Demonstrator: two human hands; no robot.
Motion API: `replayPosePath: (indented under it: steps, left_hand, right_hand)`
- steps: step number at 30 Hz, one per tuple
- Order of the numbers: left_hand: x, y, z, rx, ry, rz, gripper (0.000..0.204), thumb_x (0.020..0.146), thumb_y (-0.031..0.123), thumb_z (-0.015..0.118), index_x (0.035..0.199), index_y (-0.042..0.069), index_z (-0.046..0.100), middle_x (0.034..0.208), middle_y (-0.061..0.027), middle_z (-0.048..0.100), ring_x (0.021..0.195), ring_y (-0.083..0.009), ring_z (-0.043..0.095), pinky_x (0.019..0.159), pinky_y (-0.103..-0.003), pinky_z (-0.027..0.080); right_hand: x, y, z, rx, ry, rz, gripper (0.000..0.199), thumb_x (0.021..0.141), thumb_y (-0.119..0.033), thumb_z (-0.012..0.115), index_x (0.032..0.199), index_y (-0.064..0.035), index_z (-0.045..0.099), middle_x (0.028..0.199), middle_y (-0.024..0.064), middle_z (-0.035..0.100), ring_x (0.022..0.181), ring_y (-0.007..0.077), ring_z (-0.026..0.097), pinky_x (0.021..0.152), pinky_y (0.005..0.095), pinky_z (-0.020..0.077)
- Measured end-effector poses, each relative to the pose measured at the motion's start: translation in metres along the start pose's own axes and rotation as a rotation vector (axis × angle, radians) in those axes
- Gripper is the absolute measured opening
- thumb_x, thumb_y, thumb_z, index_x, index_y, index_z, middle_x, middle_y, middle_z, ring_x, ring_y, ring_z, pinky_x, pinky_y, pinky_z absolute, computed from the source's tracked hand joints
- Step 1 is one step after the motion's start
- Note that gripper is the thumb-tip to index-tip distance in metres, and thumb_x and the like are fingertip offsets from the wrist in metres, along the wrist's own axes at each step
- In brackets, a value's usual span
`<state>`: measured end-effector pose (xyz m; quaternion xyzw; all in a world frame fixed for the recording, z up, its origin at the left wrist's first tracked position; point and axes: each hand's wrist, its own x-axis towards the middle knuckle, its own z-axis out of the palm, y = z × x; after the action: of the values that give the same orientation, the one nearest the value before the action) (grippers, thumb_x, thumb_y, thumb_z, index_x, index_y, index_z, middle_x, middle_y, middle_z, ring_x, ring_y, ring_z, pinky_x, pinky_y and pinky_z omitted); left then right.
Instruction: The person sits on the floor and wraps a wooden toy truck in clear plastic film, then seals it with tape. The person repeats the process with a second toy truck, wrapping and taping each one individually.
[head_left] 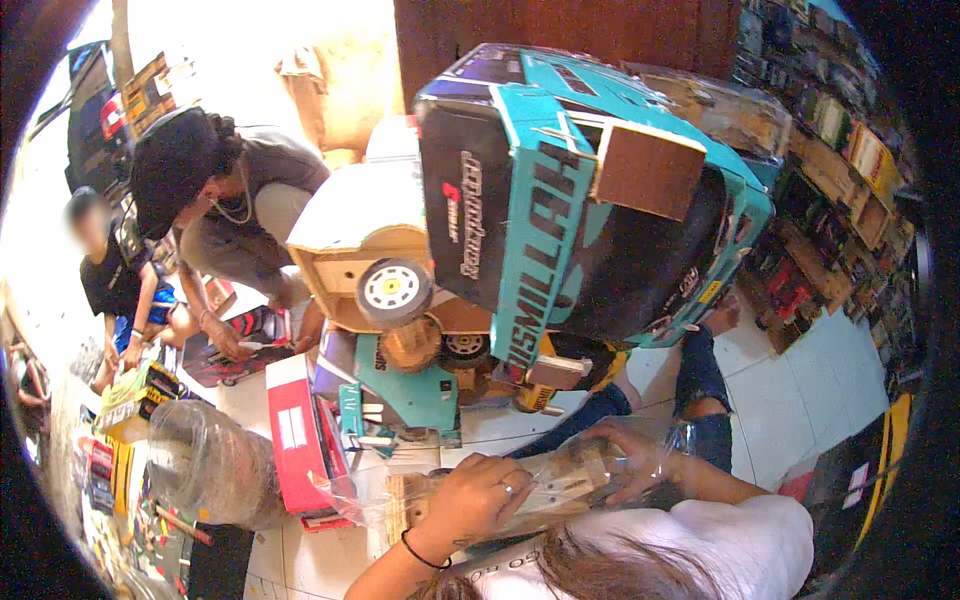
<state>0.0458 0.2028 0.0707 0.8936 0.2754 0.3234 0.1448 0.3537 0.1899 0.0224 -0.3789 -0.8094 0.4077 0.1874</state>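
Across my lap lies a long wooden piece (575, 488) with drilled holes, covered in clear plastic film (350, 495). My left hand (478, 495), with a ring and a black wrist band, is closed over its left part, knuckles up, with film beneath the fingers. Toward its far right end, my right hand (622, 462) curls around the wood through the film. Some of its fingers are hidden by glare and plastic. Just beyond my hands stands a large teal and black toy truck (540, 230), with a light wooden body and white-hubbed wheels (395, 288).
A red box (297, 435) and teal painted panels (405, 385) sit beyond my left hand. A big roll of clear film (215, 465) stands at left. One person crouches (240, 190) over a dark toy truck; another person (120, 290) sits farther left. Stacked wooden parts (830, 200) fill the right.
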Motion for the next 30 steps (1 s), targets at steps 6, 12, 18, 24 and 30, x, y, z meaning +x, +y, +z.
replayPosePath:
  steps: [6,12,18,24,30]
  left_hand:
    - [-0.001,-0.001,0.008,-0.051,0.014,0.044,0.008,0.081,0.015,0.063,0.083,0.009,0.059,0.079,-0.0043,0.057,0.075,-0.0218,0.058,0.07,-0.034,0.045]
    - [0.001,-0.009,0.013,-0.024,0.003,0.053,0.009,0.082,0.015,0.062,0.085,0.008,0.057,0.083,-0.0057,0.056,0.076,-0.0235,0.057,0.071,-0.035,0.046]
    - [0.001,-0.012,0.019,0.004,-0.038,0.069,0.012,0.083,0.018,0.06,0.088,0.007,0.059,0.085,-0.0068,0.056,0.079,-0.0239,0.057,0.073,-0.036,0.046]
    - [0.002,-0.011,0.017,-0.015,-0.127,0.014,0.014,0.083,0.019,0.061,0.091,0.008,0.06,0.088,-0.0057,0.058,0.083,-0.0225,0.058,0.074,-0.036,0.046]
    - [0.004,-0.012,0.017,-0.003,-0.098,0.059,0.012,0.082,0.018,0.061,0.088,0.008,0.059,0.087,-0.0055,0.057,0.082,-0.0221,0.057,0.074,-0.036,0.046]
  right_hand:
    - [-0.009,0.001,0.006,0.269,0.067,0.079,0.112,0.049,-0.042,0.09,0.137,-0.0044,0.032,0.131,0.0178,0.04,0.122,0.0327,0.04,0.105,0.0461,0.029]
    - [-0.007,0.002,0.015,0.111,0.111,0.064,0.113,0.048,-0.035,0.092,0.136,-0.0005,0.031,0.127,0.0161,0.049,0.12,0.0301,0.047,0.104,0.042,0.0341]
    - [-0.003,0.01,0.01,0.112,0.058,0.043,0.115,0.046,-0.032,0.093,0.137,-0.0012,0.029,0.129,0.015,0.047,0.12,0.0292,0.047,0.104,0.0412,0.0346]
    - [-0.008,0.014,0.012,0.213,0.039,0.071,0.119,0.044,-0.031,0.094,0.138,-0.0026,0.027,0.131,0.0144,0.044,0.121,0.0289,0.045,0.104,0.0407,0.0348]
    - [-0.011,0.015,0.009,0.263,0.031,0.093,0.12,0.043,-0.032,0.094,0.138,-0.0028,0.027,0.132,0.0143,0.042,0.121,0.0285,0.044,0.104,0.0402,0.0355]
